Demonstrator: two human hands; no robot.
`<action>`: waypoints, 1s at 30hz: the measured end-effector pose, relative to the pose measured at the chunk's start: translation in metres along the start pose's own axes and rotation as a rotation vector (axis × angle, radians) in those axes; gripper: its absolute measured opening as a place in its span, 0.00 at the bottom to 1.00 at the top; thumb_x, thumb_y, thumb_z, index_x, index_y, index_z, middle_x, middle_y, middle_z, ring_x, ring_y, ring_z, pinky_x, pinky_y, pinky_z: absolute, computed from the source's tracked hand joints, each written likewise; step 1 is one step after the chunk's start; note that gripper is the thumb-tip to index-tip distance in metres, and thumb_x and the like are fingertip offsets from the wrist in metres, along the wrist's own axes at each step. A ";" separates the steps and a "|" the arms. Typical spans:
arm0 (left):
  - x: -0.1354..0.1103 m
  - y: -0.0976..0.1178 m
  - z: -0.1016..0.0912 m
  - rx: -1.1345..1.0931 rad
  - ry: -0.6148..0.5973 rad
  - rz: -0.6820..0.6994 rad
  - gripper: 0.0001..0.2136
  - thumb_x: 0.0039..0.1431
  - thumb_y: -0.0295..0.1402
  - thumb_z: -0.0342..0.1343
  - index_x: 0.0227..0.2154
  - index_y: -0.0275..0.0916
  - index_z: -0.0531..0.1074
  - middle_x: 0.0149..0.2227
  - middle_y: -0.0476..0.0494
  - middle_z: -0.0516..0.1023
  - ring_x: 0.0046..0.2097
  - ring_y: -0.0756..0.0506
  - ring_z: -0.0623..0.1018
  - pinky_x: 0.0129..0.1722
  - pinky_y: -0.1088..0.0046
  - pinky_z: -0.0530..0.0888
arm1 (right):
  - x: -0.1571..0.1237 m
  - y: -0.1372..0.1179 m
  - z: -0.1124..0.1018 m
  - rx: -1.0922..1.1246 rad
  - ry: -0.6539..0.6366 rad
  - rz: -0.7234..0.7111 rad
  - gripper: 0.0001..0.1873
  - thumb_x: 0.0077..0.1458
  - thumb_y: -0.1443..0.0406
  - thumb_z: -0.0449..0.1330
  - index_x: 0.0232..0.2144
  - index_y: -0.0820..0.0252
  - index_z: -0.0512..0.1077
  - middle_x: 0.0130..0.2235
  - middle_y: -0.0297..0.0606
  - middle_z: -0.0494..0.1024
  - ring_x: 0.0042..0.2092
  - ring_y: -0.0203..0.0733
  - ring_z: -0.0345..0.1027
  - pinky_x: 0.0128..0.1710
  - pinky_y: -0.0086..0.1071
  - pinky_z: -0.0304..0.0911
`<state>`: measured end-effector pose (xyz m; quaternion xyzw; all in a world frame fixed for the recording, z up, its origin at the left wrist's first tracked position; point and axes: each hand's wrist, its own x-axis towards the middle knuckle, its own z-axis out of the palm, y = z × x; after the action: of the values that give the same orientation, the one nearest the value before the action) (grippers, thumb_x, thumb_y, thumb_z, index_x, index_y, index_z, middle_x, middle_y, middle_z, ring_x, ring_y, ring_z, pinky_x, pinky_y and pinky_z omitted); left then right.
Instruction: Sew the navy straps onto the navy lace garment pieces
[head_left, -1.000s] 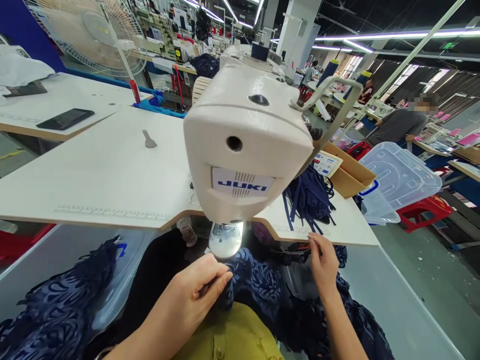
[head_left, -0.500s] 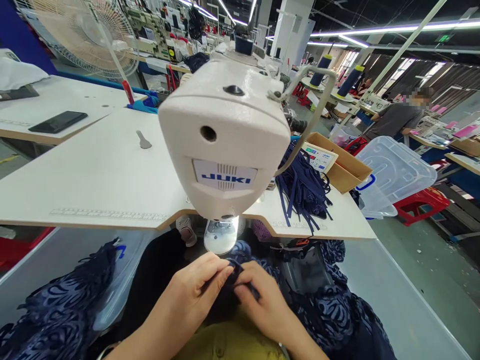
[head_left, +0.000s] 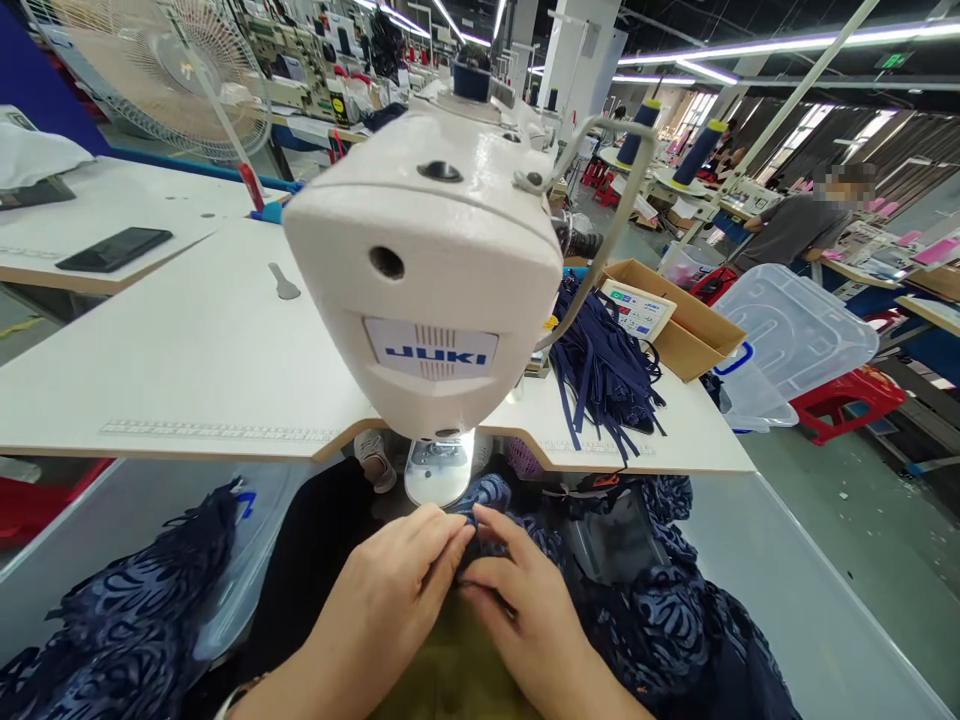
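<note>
A white JUKI sewing machine (head_left: 427, 270) fills the middle of the view, its lit foot area (head_left: 439, 470) just below the head. My left hand (head_left: 390, 590) and my right hand (head_left: 525, 600) meet right under it, both pinched on the edge of a navy blue lace fabric (head_left: 645, 620). The fabric spreads to the right over my lap. Fingers of both hands are closed on the cloth close to the foot. More of the same navy lace (head_left: 127, 610) lies at the lower left.
A bundle of navy strips (head_left: 600, 370) lies on the white table (head_left: 187, 350) right of the machine, beside a control panel (head_left: 637, 308) and a cardboard box (head_left: 697, 335). Clear plastic bins (head_left: 787, 345), a fan (head_left: 172, 70), a phone (head_left: 112, 248). A person sits far right.
My right hand came from the table edge at the right to join my left hand on the fabric under the machine head. Both hands have since crept slightly toward the foot.
</note>
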<state>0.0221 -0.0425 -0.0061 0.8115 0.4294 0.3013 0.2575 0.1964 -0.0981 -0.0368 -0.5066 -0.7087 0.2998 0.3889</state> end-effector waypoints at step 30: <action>0.005 0.001 -0.004 -0.315 -0.192 -0.273 0.15 0.62 0.44 0.47 0.29 0.41 0.72 0.25 0.52 0.67 0.28 0.52 0.68 0.29 0.79 0.66 | 0.026 0.011 -0.017 0.477 0.294 0.206 0.06 0.60 0.62 0.58 0.33 0.57 0.72 0.37 0.36 0.71 0.35 0.35 0.68 0.35 0.28 0.65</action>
<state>0.0218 -0.0385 -0.0015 0.7207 0.4565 0.2482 0.4590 0.2118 -0.0699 -0.0305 -0.5079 -0.4993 0.4192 0.5629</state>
